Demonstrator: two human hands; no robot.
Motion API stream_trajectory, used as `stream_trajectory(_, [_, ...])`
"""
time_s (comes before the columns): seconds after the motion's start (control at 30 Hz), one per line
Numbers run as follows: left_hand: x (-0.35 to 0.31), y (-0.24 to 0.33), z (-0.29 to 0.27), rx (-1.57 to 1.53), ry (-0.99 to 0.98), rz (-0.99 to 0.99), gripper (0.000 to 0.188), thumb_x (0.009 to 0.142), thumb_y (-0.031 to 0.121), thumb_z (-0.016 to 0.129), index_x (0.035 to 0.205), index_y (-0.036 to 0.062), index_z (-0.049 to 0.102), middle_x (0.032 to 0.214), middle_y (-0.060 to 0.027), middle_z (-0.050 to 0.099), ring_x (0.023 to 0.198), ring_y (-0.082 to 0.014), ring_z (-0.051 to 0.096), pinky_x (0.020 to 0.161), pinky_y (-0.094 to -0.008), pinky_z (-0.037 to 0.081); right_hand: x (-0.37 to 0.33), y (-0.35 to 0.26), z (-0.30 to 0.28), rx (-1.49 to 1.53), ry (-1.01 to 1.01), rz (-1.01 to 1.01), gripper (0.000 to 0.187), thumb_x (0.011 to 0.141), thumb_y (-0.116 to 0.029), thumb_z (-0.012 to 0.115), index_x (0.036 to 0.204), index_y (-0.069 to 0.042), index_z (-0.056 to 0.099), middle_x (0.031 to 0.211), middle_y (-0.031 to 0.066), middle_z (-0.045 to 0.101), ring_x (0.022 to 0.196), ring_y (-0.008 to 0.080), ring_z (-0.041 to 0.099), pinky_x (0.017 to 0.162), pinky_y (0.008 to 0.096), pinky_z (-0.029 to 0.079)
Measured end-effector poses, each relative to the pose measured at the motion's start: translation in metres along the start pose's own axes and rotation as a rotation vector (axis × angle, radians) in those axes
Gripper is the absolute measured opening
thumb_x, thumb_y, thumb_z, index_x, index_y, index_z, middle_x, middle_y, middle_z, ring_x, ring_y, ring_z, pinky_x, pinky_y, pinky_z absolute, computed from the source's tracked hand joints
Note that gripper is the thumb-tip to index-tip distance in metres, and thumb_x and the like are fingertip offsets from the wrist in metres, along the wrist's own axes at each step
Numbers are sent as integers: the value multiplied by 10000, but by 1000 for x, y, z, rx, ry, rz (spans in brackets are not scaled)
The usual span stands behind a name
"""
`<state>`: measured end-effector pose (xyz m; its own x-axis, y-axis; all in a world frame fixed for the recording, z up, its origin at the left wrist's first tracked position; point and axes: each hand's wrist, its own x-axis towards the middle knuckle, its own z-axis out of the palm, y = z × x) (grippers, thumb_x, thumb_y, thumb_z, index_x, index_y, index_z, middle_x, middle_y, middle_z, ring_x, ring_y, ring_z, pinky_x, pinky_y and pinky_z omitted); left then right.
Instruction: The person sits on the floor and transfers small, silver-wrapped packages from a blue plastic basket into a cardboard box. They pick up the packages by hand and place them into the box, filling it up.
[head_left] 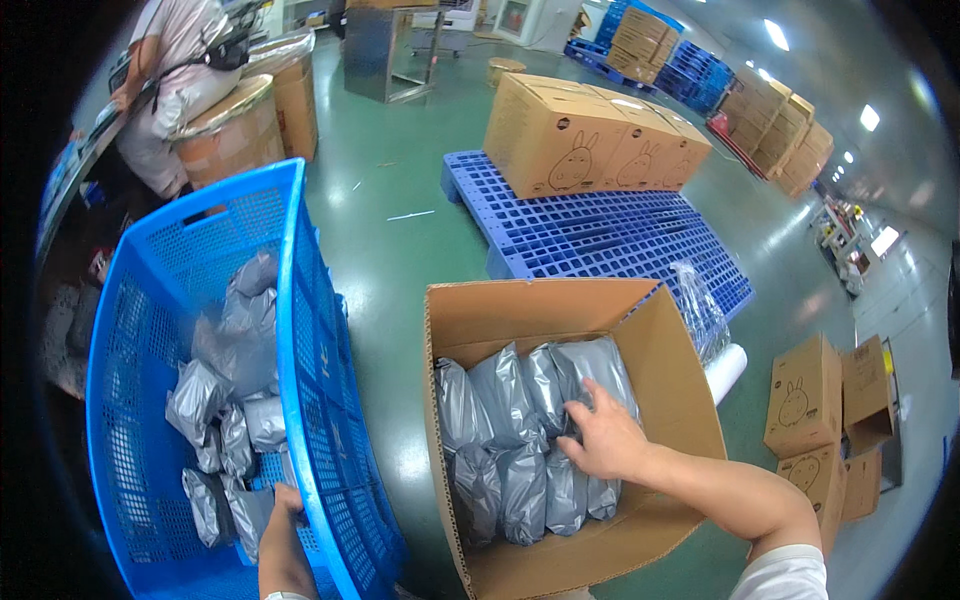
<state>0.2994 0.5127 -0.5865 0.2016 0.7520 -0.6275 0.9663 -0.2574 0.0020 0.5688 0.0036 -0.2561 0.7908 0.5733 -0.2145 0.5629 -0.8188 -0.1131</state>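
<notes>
My right hand point(608, 436) is over the upper right of an open cardboard carton point(560, 292), its fingers spread on or just above the packages. Inside, grey plastic mailer bags point(500, 392) stand packed in two rows. To the left, my left hand point(288, 498) reaches down inside a tall blue plastic crate point(293, 330), close to its right wall. Loose grey bags point(235, 440) lie in that crate, and one grey bag point(250, 515) is right beside my left hand. The left fingers are mostly hidden, so whether they grip a bag cannot be made out.
Beyond the carton is a blue pallet point(590, 235) bearing several closed cartons point(600, 140). Clear plastic wrap point(697, 310) and a white roll point(726, 372) lie at the carton's right. More cartons point(805, 400) stand farther right. A person point(175, 90) is at the upper left.
</notes>
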Motion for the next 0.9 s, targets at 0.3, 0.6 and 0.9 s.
stream_trajectory(0.3, [-173, 49, -234, 61, 253, 278, 957, 571, 321, 886, 1289, -145, 459, 1170, -293, 657, 1058, -372, 672, 913, -410, 534, -64, -23, -57, 484, -81, -250, 456, 938, -363, 621, 1221, -5, 606, 1240, 193, 594, 1136, 342, 600, 966, 420, 495])
stream_trajectory(0.6, [-451, 77, -289, -1027, -153, 992, 696, 845, 225, 722, 1411, -39, 415, 1262, -175, 590, 1117, -272, 611, 976, -398, 497, -72, -119, -72, 1904, -177, -405, 638, 927, -249, 719, 1438, -10, 421, 1360, 206, 564, 1254, 269, 564, 1031, 395, 458])
stream_trajectory(0.9, [-432, 122, -277, -983, -57, 1232, 322, 961, 235, 647, 1187, 5, 631, 1078, -60, 675, 990, -158, 651, 887, -298, 507, 2, -13, -47, 1588, -213, 336, 624, 857, -313, 755, 1333, 27, 537, 1185, 164, 678, 1045, 266, 678, 912, 421, 546])
